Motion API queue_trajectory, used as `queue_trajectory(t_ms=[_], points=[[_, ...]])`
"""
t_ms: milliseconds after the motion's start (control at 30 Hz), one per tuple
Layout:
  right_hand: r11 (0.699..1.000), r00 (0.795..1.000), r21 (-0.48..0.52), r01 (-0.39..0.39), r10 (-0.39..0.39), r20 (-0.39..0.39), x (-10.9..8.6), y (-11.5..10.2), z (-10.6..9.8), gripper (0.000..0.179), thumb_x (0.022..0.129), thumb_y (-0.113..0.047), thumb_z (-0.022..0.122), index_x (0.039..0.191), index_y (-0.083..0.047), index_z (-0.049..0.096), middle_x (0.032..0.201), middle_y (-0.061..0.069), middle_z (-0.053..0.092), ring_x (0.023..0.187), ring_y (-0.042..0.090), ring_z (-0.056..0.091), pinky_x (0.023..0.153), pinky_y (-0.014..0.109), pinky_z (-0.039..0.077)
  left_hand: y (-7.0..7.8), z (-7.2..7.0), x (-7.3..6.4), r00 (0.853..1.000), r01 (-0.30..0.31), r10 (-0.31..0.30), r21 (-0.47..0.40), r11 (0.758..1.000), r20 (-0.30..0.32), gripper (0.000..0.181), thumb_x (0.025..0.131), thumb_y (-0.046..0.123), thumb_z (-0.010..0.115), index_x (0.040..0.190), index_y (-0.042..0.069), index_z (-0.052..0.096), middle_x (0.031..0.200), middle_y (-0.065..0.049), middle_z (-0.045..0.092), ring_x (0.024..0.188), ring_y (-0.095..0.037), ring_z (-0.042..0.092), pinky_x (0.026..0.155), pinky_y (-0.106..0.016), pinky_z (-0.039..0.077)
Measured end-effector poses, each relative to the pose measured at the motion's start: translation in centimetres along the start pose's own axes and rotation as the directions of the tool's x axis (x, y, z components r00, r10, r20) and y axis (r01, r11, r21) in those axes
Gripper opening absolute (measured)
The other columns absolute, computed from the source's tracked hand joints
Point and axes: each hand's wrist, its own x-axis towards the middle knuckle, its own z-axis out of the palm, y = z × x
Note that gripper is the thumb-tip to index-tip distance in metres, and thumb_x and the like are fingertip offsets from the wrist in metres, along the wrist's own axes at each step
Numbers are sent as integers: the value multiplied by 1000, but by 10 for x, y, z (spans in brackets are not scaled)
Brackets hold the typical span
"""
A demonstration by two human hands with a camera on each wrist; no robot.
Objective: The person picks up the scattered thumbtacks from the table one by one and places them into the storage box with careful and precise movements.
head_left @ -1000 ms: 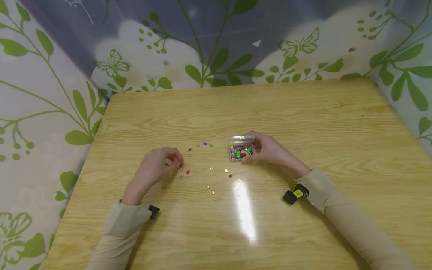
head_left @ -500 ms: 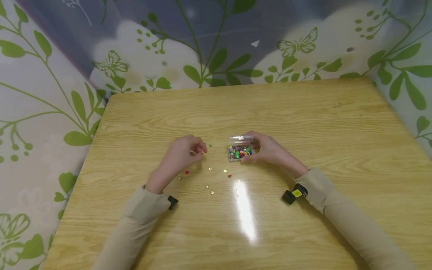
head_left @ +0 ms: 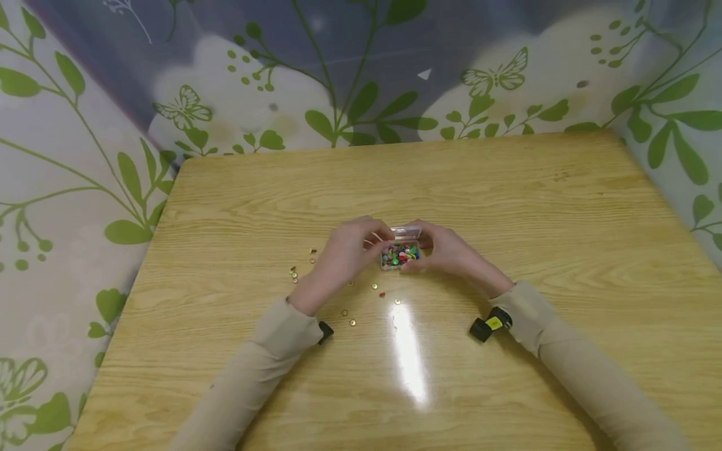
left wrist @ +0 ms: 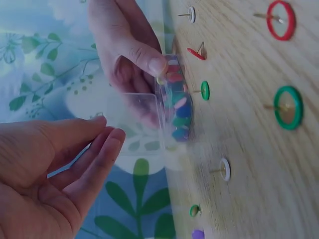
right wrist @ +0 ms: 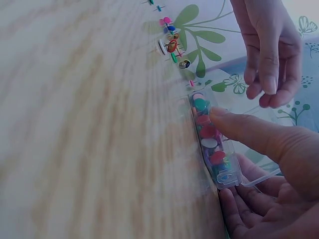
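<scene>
My right hand (head_left: 451,250) holds a small clear plastic box (head_left: 390,269), thumb on its near side and fingers behind. Its hinged lid (head_left: 406,233) stands up, and colourful thumbtacks (head_left: 402,255) fill the inside. Over the box's left edge is my left hand (head_left: 355,245), thumb and fingertips brought close together. In the left wrist view those fingertips (left wrist: 115,134) sit near the transparent lid; I cannot tell whether a tack is between them. The right wrist view shows my right thumb (right wrist: 219,115) pressing the box wall (right wrist: 230,180).
Loose thumbtacks lie scattered left of and in front of the box, among them a red one (head_left: 382,294), a brass-toned one (head_left: 353,323) and a small group (head_left: 293,274) at the left. Many point upward, like the green-rimmed tack (left wrist: 299,107). A leaf-patterned wall (head_left: 242,94) borders the wooden table.
My left hand has travelled right, from the tacks at the left, past those at the back, to the box. My right hand stays on the box.
</scene>
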Motion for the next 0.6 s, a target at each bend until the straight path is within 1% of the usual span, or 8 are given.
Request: queue_trajectory(t_ms=[100,167,300,400,467,533,600], points=[[1000,1000,2,-1,1,2,0,-1,1,68,78,-20,89,137,-13,55,133,11,65,126,33,59,112,56,38,-5,-6,-4,999,29,-29,2,1000,-29,10,97,13,70,106,8,74,104,-4,74,89,-17,72,78,-25,59],[1000,1000,-4,-11,11,0,0,-1,1,69,78,-21,89,137,-13,55,132,12,65,126,33,59,112,56,38,-10,-15,-8,997,54,-53,10,999,-51,11,98,16,68,106,9,74,103,-4,75,89,-17,72,79,-28,59],[999,1000,-27,-30,30,-3,0,-2,0,73,77,-22,89,140,-12,53,131,15,65,124,35,59,110,57,39,-22,-39,-18,988,109,-106,24,994,-113,12,99,16,67,105,9,74,101,-4,76,88,-18,71,80,-32,59],[999,999,-38,-37,37,-5,0,-2,1,75,77,-22,89,141,-10,52,129,16,65,123,35,60,110,57,40,-35,-57,-28,979,157,-149,45,987,-141,12,99,15,68,106,8,73,101,-5,75,89,-21,71,82,-36,59],[999,1000,-33,-32,32,-2,1,-1,1,75,78,-22,89,141,-9,52,130,17,64,123,35,60,110,56,40,-45,-68,-37,975,188,-175,82,979,-137,11,98,13,68,106,7,73,101,-7,75,91,-24,72,82,-39,59],[999,1000,-30,-25,25,-1,1,-1,2,74,78,-22,89,141,-8,52,131,17,64,124,35,60,110,55,41,-54,-75,-46,972,217,-204,117,969,-113,10,97,11,69,105,6,73,101,-9,75,92,-27,72,83,-43,58],[999,1000,-28,-24,24,0,1,-1,2,74,78,-22,89,141,-7,52,132,17,64,125,35,59,110,54,41,-62,-80,-55,968,247,-238,149,957,-79,8,96,9,70,102,6,74,100,-10,75,92,-29,72,83,-45,57]])
